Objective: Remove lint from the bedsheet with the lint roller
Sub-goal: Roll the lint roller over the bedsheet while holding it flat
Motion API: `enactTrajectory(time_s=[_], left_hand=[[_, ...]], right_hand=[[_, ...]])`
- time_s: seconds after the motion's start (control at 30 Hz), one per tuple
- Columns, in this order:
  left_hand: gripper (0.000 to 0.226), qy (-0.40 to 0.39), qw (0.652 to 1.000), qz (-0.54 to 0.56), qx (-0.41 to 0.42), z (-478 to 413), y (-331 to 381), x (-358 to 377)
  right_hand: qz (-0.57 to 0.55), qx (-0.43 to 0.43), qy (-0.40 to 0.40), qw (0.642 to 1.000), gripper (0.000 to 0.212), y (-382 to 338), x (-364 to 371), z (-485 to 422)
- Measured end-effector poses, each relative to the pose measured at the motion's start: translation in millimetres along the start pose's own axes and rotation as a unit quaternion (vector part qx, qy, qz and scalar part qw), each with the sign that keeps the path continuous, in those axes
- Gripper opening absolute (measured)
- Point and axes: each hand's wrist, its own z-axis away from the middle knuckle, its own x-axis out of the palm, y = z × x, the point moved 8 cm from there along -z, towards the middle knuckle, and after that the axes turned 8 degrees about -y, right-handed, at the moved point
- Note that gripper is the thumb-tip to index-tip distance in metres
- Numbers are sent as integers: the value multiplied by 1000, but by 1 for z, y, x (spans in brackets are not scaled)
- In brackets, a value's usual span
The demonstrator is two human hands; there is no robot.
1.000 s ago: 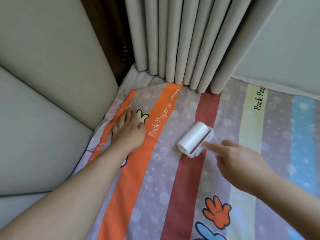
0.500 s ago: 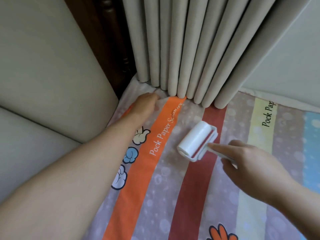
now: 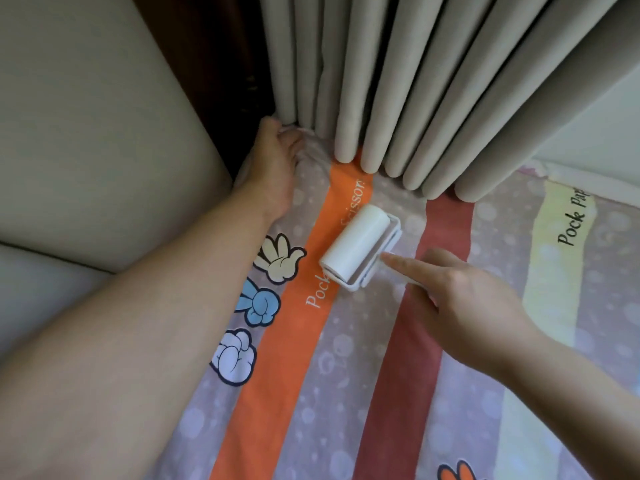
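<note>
Soft, even light fills the scene, fairly bright and without glare; even the white lint roller (image 3: 356,244) keeps its shading. Shadows are faint: a pale one lies on the bedsheet (image 3: 346,375) under the right hand (image 3: 464,306). The one deep dark patch is the gap (image 3: 221,64) left of the curtain (image 3: 398,81). The wide lens fans the curtain folds outward toward the top edge. The left forearm (image 3: 121,341), close to the lens, looks soft, and fine detail is slightly smeared throughout.
</note>
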Motion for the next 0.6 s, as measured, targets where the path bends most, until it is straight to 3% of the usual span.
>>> enactTrajectory(time_s=[0.07,0.1,0.3,0.4,0.47,0.53,0.6], left_hand=[[77,1,1000,-10,-9,-8,-5,-1],[78,-4,1000,-22,-6,-14,-9,-4],[63,-69,994,-89,7,1,-1,11],[64,-67,991,-109,37,43,7,7],[58,-26,990,-128,44,85,-8,-13],[58,-10,972,-225,64,130,-27,-35],[48,-25,930,-356,94,157,-44,-41]], right_hand=[[-2,-13,5,1000,50,-4,4,-8],[-3,-15,5,1000,50,-4,6,-11],[-17,-18,-7,1000,52,3,14,-6],[-32,-29,28,999,50,2,2,3],[-34,-28,38,998,49,-3,-1,1],[-24,-27,43,998,48,-15,-1,-10],[-8,-35,52,998,49,-31,0,-29]])
